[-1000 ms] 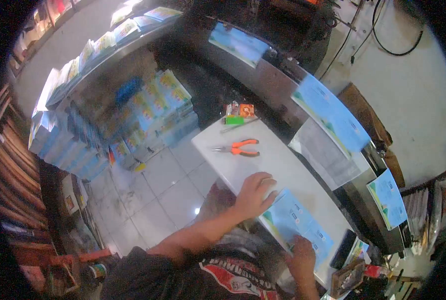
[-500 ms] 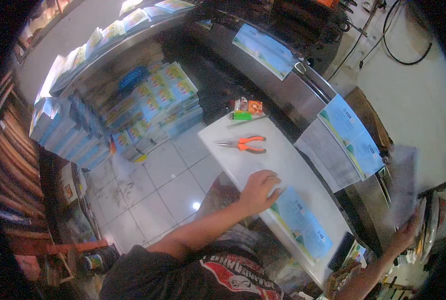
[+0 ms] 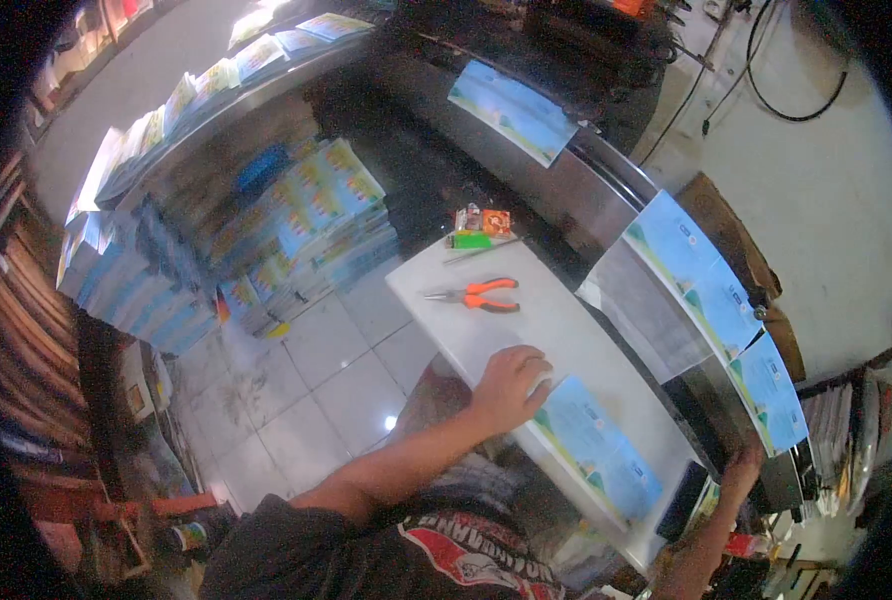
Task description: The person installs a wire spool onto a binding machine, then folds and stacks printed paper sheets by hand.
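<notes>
My left hand point(image 3: 512, 386) rests on the white board with its fingers apart, beside the upper end of a blue printed sheet point(image 3: 598, 446). Nothing shows in its grasp. Farther right, my right hand point(image 3: 743, 468) is at the dark machine's edge, just below a smaller blue sheet point(image 3: 769, 393); its fingers are blurred, and whether they touch the sheet is unclear. Orange-handled pliers point(image 3: 476, 295) lie on the white board point(image 3: 551, 330). A longer blue sheet point(image 3: 694, 270) lies on the machine above the smaller one.
A green lighter point(image 3: 468, 241) and small packets point(image 3: 483, 220) sit at the board's far end. A black phone point(image 3: 682, 500) is at its near right end. Stacks of printed sheets point(image 3: 311, 205) stand at the left. A cable point(image 3: 794, 118) hangs upper right.
My right hand left the sheet on the board, swung far right with a blurred sheet, then came back to the machine's edge. My left hand has barely moved. The camera view shifted slightly.
</notes>
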Motion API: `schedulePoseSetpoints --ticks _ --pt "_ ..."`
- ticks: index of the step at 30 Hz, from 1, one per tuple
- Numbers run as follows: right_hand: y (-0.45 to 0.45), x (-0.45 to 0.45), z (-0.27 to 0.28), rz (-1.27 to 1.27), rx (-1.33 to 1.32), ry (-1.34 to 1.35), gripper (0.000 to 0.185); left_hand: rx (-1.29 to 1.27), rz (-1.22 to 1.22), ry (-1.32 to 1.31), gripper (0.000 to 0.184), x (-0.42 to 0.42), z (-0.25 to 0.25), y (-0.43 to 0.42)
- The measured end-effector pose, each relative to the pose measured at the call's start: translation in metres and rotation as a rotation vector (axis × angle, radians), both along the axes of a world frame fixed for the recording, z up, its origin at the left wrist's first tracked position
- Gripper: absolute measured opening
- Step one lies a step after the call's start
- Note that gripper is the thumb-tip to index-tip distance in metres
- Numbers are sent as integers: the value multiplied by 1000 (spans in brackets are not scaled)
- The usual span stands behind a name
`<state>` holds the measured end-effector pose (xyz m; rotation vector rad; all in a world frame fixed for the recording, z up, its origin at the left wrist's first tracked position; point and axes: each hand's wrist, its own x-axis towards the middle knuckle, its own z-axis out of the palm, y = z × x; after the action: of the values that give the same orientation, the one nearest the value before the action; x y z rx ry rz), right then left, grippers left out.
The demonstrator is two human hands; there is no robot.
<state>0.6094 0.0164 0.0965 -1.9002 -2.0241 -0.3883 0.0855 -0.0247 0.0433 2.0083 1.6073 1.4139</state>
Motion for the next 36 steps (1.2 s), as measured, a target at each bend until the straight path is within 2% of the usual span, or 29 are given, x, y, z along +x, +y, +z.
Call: schedulePoseSetpoints --ticks 1,3,5,7,9,13,16,17,19,23,25,26,27,28,29,31,32,33,35,36 --pt "-6 -25 -8 -17 -44 123 48 7 -6 1 27 0 1 2" --pt "-39 -133 18 -40 -255 347 50 13 -6 17 28 -1 0 1" --pt "-64 -192 6 154 -433 189 69 18 14 15 28 0 -6 3" --pt "-92 -237 -12 413 -359 122 87 22 29 10 28 1 -7 3" --pt "-119 -273 -1 359 -580 -52 84 12 27 -18 28 -1 -3 0" --pt "-146 -264 -11 422 -575 -57 82 5 19 -26 29 -2 -4 -2" --pt "-147 -258 -4 434 -656 -38 65 40 24 5 30 1 -6 -1" --pt "-143 -257 2 434 -659 -43 65 48 23 -7 31 0 -5 -1" --pt "-132 -257 18 403 -777 148 51 53 25 -18 31 -2 -4 -3" --pt "-111 -253 41 490 -788 204 40 67 23 -37 30 -4 -7 -1" --pt "-91 -245 67 299 -1053 69 34 69 27 -38 29 -4 -6 0" --pt "-81 -210 53 255 -784 -94 27 66 29 -49 27 -4 -4 -1" --pt "-72 -194 61 145 -453 -70 20 61 30 -59 25 -3 -3 -2" --pt "-54 -173 89 122 -456 12 18 59 31 -56 25 -3 -3 -1" --pt "-38 -139 107 13 -389 92 20 70 23 -54 25 -3 -3 0" --pt "-24 -114 149 -121 61 198 29 84 16 -51 24 -3 -3 1" --pt "-6 -56 145 -18 353 62 33 76 13 -53 23 -3 -3 0" --pt "4 -51 149 -19 351 63 33 65 9 -55 23 -3 -3 -1" --pt "27 -49 161 100 589 -202 38 74 17 -51 23 -1 -1 1" --pt "35 -38 149 100 590 -203 38 83 27 -47 22 0 -1 1"
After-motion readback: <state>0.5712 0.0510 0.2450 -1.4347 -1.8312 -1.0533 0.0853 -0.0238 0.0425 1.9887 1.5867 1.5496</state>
